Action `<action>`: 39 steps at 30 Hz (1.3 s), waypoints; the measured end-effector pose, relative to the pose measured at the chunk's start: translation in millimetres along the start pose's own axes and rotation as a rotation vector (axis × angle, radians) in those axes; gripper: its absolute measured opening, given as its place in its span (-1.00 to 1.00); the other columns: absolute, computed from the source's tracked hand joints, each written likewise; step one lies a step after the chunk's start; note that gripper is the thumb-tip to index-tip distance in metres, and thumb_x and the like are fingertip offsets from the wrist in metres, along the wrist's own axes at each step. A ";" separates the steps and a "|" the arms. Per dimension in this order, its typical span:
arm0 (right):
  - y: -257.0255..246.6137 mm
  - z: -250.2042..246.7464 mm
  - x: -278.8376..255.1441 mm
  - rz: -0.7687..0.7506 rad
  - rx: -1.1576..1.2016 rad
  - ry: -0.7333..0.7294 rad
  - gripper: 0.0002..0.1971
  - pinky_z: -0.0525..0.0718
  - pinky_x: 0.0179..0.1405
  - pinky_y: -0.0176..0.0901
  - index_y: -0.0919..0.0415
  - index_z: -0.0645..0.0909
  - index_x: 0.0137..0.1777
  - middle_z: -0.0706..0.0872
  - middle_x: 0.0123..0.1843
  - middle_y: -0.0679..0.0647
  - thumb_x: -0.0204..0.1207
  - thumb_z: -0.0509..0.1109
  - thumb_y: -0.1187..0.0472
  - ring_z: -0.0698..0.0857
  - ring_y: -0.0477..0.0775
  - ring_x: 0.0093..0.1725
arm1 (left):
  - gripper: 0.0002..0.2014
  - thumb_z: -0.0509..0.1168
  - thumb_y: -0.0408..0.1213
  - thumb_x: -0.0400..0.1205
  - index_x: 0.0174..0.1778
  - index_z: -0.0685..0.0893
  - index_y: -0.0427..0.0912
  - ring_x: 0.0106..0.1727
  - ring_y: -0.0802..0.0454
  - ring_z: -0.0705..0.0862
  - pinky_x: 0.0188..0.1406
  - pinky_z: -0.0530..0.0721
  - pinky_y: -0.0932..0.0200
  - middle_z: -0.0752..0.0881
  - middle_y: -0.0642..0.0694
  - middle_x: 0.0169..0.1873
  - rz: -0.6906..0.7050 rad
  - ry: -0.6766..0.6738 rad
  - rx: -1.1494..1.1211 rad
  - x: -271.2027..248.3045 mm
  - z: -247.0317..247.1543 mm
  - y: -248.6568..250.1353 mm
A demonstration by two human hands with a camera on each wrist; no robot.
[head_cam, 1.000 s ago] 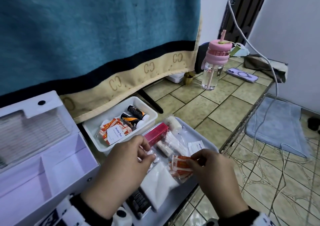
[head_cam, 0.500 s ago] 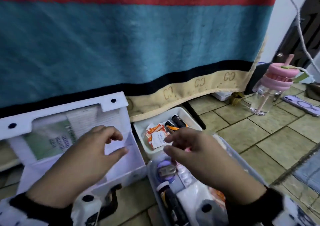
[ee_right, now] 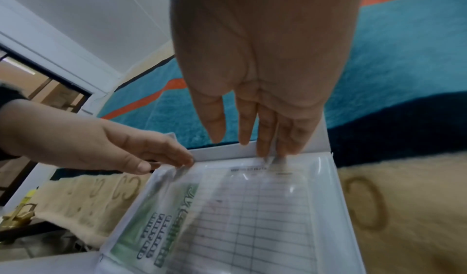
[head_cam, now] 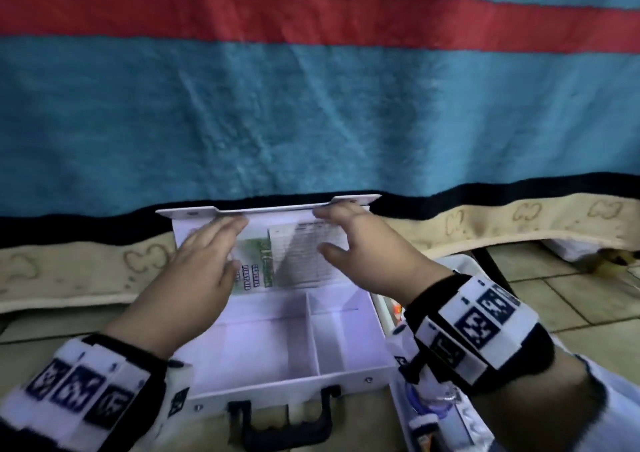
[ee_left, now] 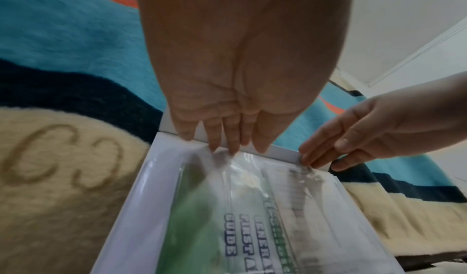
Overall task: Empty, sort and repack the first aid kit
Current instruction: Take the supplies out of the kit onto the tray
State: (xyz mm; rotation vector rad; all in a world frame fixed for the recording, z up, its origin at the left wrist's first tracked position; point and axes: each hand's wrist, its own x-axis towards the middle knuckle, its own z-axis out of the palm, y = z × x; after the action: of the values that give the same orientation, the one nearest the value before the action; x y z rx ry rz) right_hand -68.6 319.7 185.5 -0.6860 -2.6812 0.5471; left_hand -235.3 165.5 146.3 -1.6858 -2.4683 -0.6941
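While the white kit box [head_cam: 287,344] sits open with bare compartments (emptying looks done, repacking not begun), the left hand [head_cam: 204,261] and right hand [head_cam: 363,250] reach flat-fingered to its lid pocket [ee_left: 252,208], gripping nothing I can see.

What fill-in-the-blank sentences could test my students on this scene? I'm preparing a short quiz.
1. The white case lies open, and its compartments hold ____.
2. Both hands, left and right, reach to the top edge of the ____.
3. The green booklet sits under a clear ____.
4. The case's handle is coloured ____.

Missing words: nothing; lid; sleeve; black
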 end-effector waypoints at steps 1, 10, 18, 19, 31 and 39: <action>0.3 0.6 4.4 -0.009 -0.020 0.017 -0.54 0.35 0.48 -0.14 0.17 0.45 0.48 0.52 0.45 0.12 0.56 0.31 0.22 0.44 0.08 0.47 | -0.52 0.11 -0.32 0.67 0.55 0.33 -0.10 0.51 -0.01 0.31 0.57 0.21 0.08 0.40 -0.03 0.49 0.009 0.026 0.008 1.3 -0.2 0.1; -1.1 1.2 22.0 0.067 -0.078 0.053 -0.71 0.60 0.19 0.02 0.09 0.62 0.22 0.64 0.15 0.06 0.49 0.43 0.16 0.58 0.10 0.21 | -0.86 0.32 -0.39 0.56 -0.03 0.71 -0.10 -0.10 -0.05 0.67 -0.03 0.59 0.10 0.73 -0.04 -0.04 -0.110 0.131 0.017 18.1 -12.7 10.5; -7.5 1.8 13.8 0.103 -0.238 0.055 -0.77 0.54 0.15 -0.10 0.02 0.67 0.04 0.69 0.13 -0.01 0.38 0.53 0.10 0.62 0.07 0.19 | -0.93 0.36 -0.22 0.56 -0.07 0.64 0.00 -0.03 -0.06 0.65 -0.12 0.63 0.04 0.56 0.03 -0.04 -0.185 0.030 0.158 12.0 -10.9 18.1; -7.9 2.0 13.3 0.118 -0.300 0.068 -0.83 0.49 0.06 -0.13 0.02 0.67 0.02 0.71 0.12 0.01 0.43 0.47 0.14 0.63 0.09 0.18 | -0.97 0.33 -0.23 0.57 -0.12 0.66 -0.01 -0.06 -0.05 0.64 -0.13 0.64 0.02 0.54 0.02 -0.09 -0.177 0.022 0.176 10.8 -10.0 19.2; -7.4 -20.4 -3.5 0.013 -0.036 0.464 -0.94 0.58 -0.08 0.01 0.11 0.60 -0.08 0.69 -0.08 0.09 0.57 0.29 0.20 0.64 0.18 -0.04 | -0.96 0.33 -0.49 0.54 -0.17 0.66 -0.29 -0.09 -0.14 0.55 0.01 0.49 0.05 0.57 -0.17 -0.15 -0.026 0.511 -0.001 2.4 -24.2 32.7; 13.3 -49.2 -51.6 0.110 0.236 0.698 -0.96 0.57 -0.11 -0.09 0.08 0.61 -0.13 0.70 -0.24 0.00 0.55 0.35 0.20 0.65 0.12 -0.20 | -0.91 0.31 -0.28 0.59 -0.23 0.57 -0.12 -0.30 -0.09 0.66 -0.23 0.60 -0.01 0.65 -0.04 -0.35 -0.035 0.415 -0.257 -7.0 -34.5 87.6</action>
State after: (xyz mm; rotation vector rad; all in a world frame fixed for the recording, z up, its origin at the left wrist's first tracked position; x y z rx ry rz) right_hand -1.1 318.0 212.0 -0.7811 -1.9089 0.5181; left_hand -160.3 171.4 203.4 -1.3881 -2.1931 -1.2657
